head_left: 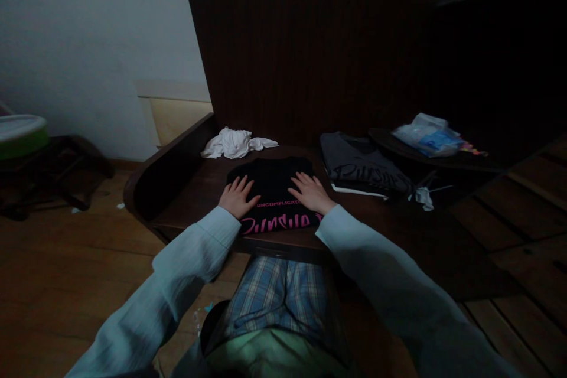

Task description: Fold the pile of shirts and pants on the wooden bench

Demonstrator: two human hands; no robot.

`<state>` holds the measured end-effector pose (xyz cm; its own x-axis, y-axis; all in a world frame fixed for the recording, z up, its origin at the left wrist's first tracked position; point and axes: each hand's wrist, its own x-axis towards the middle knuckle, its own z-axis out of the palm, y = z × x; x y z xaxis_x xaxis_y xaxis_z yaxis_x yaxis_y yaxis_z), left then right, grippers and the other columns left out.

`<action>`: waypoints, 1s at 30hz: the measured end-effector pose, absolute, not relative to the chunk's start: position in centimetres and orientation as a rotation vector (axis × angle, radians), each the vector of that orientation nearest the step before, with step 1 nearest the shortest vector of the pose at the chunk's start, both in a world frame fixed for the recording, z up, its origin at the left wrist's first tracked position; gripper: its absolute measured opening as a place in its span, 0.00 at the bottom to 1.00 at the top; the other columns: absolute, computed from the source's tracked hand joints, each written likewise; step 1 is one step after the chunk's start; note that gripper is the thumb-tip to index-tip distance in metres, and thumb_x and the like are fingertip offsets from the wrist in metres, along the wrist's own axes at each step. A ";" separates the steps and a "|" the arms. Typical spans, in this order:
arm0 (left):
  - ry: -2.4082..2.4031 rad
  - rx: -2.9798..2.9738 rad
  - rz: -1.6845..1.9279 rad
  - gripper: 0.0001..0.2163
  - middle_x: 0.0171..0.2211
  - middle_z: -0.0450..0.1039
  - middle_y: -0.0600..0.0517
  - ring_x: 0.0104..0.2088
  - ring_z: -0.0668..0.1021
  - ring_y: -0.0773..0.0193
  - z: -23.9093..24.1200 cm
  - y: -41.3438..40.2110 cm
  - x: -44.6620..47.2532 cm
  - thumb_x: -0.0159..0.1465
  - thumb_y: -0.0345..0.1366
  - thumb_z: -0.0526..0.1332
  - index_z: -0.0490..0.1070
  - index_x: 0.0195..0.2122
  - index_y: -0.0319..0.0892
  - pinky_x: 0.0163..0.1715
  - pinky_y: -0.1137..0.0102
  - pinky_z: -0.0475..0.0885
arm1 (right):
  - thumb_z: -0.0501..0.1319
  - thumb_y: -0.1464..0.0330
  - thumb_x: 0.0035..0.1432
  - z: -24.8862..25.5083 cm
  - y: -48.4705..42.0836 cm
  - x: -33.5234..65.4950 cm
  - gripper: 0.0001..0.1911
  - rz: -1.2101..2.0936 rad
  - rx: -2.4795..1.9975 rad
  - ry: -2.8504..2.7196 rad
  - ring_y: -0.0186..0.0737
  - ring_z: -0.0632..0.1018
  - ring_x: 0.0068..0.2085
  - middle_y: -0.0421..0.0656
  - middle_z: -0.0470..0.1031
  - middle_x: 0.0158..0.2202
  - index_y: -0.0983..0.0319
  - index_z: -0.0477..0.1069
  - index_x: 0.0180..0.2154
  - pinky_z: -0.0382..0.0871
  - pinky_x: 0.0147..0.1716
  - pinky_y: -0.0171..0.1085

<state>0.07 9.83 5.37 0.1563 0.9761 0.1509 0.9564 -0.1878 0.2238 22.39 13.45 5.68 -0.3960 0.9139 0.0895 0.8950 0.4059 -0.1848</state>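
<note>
A black T-shirt (277, 180) with pink lettering lies folded on the dark wooden desk (177, 204) in front of me. My left hand (238, 196) rests flat on its left side, fingers spread. On the right side of the shirt lies my right hand (312, 191), also flat with the fingers apart. Neither hand grips anything. Right of the black shirt sits a grey folded T-shirt (354, 159) with dark lettering, and something white shows under its front edge. A crumpled white cloth (234, 143) is at the back left of the desk.
A raised side panel (153, 174) bounds the desk on the left. At the right, a dark round-edged surface (390, 144) bears a clear and blue plastic package (427, 134). A green-sided round container (22, 136) stands on a dark stool (53, 171) at far left.
</note>
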 end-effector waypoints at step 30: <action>2.151 1.944 0.627 0.14 0.40 0.71 0.40 0.43 0.73 0.51 9.6 18.6 -3.9 0.56 0.37 0.58 0.67 0.42 0.38 0.41 0.64 0.65 | 0.60 0.63 0.50 8.9 23.2 23.7 0.15 0.289 -1.705 -1.900 0.46 0.71 0.43 0.50 0.72 0.39 0.64 0.69 0.39 0.62 0.42 0.42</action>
